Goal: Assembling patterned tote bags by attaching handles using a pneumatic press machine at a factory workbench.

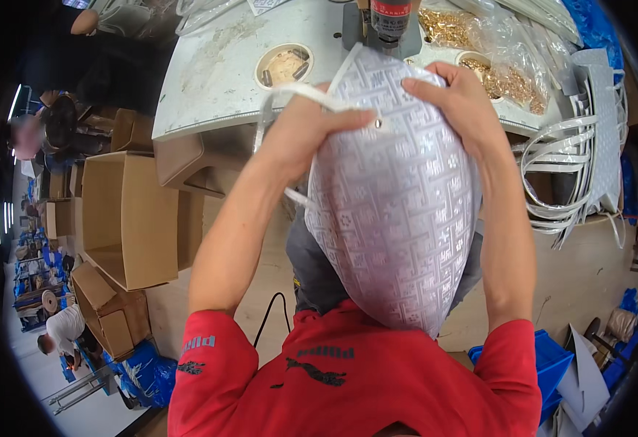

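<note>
Riveting step: left hand (311, 131) and right hand (453, 98) both grip silver bag (395, 211), top edge under press (390, 22) on table (217, 73); next move needs exact alignment of rivet hole

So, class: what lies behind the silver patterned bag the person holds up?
Behind the bag a press machine stands on the white table, with gold fittings in clear bags. The bag hides the machine's lower part and the table beneath it.
</note>
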The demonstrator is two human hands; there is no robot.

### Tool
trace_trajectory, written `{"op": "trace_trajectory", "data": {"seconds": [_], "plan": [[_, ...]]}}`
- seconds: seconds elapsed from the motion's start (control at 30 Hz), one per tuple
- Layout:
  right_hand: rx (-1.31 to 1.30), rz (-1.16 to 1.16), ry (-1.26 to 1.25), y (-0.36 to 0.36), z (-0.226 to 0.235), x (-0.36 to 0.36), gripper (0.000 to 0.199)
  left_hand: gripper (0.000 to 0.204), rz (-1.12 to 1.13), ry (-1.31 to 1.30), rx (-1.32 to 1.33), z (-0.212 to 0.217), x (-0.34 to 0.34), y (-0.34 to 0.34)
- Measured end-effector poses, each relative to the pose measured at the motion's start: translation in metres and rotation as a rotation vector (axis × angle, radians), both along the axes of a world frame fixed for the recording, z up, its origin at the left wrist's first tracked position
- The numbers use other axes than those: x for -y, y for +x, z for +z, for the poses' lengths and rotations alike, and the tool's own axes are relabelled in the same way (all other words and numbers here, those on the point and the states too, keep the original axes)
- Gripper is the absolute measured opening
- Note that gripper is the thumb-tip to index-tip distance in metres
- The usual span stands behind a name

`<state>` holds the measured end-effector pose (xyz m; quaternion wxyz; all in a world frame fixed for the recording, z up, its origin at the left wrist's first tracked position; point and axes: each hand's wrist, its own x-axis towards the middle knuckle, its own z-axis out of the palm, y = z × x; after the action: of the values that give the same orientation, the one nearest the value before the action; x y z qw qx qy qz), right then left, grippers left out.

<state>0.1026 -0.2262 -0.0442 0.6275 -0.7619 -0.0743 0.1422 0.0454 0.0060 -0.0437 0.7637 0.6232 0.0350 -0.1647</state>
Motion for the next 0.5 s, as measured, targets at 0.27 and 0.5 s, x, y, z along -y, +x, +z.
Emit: {"op": "trace_trajectory", "data": {"seconds": [0.27, 0.5], "plan": [[0.082, -0.021, -0.012, 0.062, -0.004, 0.008, 0.029, 0.042, 0.009, 0.156, 0.094, -0.003, -0.001, 0.073], [0.193, -0.156, -0.131, 0.052, 0.015, -0.003, 0.018, 0.04, -0.007, 0.514, 0.244, 0.002, -0.004, 0.086]]}}
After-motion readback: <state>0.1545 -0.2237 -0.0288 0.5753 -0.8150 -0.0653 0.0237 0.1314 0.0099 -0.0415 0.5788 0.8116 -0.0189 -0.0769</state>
